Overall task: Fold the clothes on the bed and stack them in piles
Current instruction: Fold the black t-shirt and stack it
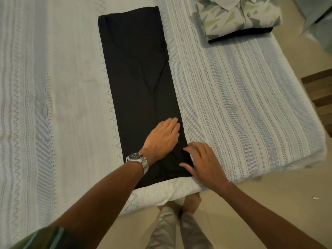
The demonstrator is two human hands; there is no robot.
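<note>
A black garment (142,87) is laid in a long narrow strip on the bed (242,97). Its near end is pressed flat by the left hand (161,139), fingers straight; the corner is held by the right hand (204,162), probably to steady the next fold. A folded pile (237,17) is kept well apart.

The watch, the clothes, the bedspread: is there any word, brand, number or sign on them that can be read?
None can be read.
Wristwatch on the left wrist: the dial is too small and blurred to read.
Black garment: no print or label shows.
Patterned shirt on the pile: shapes only, no letters.
Bedspread: woven stripes and zigzags, no text.
</note>
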